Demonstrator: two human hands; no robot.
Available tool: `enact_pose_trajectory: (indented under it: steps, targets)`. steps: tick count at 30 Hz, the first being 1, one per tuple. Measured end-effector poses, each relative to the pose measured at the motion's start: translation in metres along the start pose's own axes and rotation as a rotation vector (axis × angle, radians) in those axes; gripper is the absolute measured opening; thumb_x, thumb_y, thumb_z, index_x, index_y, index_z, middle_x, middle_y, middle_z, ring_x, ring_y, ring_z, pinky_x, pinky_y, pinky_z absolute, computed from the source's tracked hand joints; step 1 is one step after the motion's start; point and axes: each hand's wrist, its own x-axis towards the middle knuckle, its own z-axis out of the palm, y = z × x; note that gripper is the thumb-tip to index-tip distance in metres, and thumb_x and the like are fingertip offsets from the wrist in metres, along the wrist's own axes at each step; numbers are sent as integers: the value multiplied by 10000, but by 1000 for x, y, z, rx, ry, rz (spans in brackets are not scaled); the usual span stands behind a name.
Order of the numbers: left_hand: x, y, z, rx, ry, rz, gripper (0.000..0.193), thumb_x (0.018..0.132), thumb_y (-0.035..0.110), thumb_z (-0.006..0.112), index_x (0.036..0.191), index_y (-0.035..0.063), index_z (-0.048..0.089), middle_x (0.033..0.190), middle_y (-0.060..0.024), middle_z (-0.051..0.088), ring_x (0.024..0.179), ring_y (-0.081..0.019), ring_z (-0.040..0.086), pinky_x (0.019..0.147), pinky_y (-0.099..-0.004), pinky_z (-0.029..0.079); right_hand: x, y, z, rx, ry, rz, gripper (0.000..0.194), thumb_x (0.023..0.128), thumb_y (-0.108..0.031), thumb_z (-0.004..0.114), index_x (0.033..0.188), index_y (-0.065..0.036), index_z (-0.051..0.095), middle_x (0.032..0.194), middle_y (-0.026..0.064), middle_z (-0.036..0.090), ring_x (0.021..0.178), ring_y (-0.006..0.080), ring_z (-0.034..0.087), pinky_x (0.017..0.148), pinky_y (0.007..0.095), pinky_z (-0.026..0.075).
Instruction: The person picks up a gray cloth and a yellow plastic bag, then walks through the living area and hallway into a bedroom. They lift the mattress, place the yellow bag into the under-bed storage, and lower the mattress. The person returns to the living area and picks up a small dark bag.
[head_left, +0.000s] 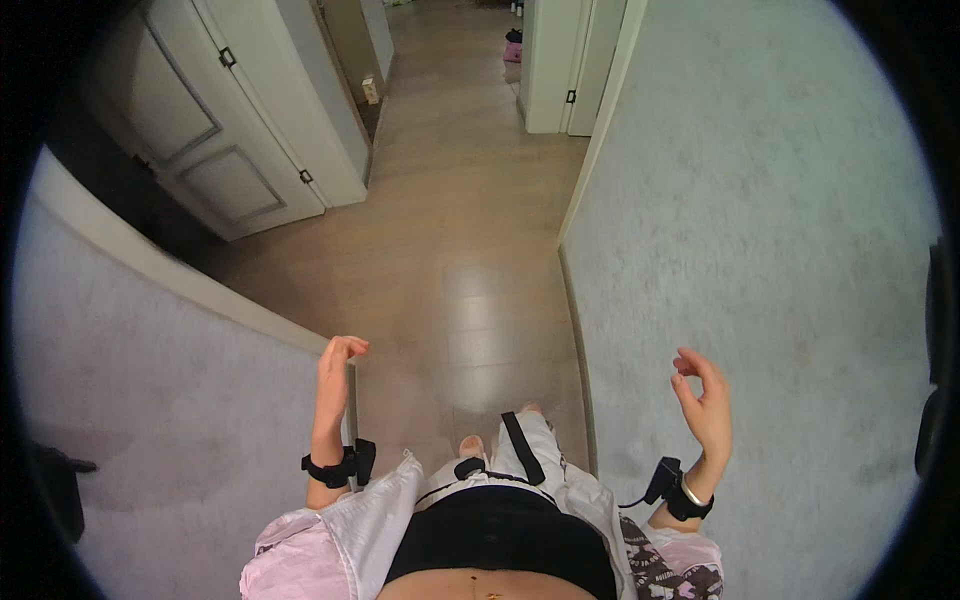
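Note:
Both hands are raised at my sides, over a corridor's wood-look floor (450, 262). My left hand (336, 367) holds nothing; its fingers bend inward, near the end of the left wall. A black strap with a small box (337, 469) circles that wrist. Before the right wall, my right hand (703, 397) is curved, thumb and fingers apart, with nothing between them. On the right wrist sit a silver bangle (694, 495) and another black strap with a box (665, 480), from which a cable runs. Below are my feet, one in a light slipper (472, 448).
A white panelled door (217, 150) stands ajar at the left, beside a dark doorway (165, 217). The textured right wall (750, 225) runs along the corridor. Farther ahead are a second white door (595, 67), a pink item (513, 52) and a small box (370, 90).

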Motion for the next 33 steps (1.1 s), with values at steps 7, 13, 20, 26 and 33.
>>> enact_pose_trajectory:
  steps: [7,13,20,26,33]
  targets:
    - [2,19,24,-72,140,-72,134,870,133,439,859,16,503,772,-42,545,717,-103,516,685,-236,411,15,37,-20,49,34,45,265,730,-99,579,983,-24,555,810,88,602,755,192,560,710,313,419]
    - [-8,9,-5,-69,197,8,119,863,116,449,891,18,510,712,-32,532,680,-99,523,637,-236,425,13,-15,-23,5,71,-82,255,724,-96,586,968,-25,562,813,88,609,763,205,560,703,327,422]
    - [15,25,-36,-297,187,21,169,886,175,414,927,33,496,686,-35,515,643,-109,496,639,-243,413,29,-76,34,17,-193,-365,245,720,-142,595,938,-35,566,809,94,605,759,245,554,747,333,404]
    - [31,124,6,-314,100,198,198,882,163,411,1006,21,474,707,-49,530,675,-116,511,661,-252,424,13,-135,33,213,-406,-581,309,733,-212,602,989,-43,557,963,114,570,918,261,518,826,339,383]
    - [-33,267,130,-431,-257,435,216,864,117,424,1055,14,426,717,-53,541,694,-113,525,644,-243,438,-62,-163,-17,303,-370,-725,518,683,-368,639,1047,-16,533,1084,136,526,1036,275,464,893,359,326]
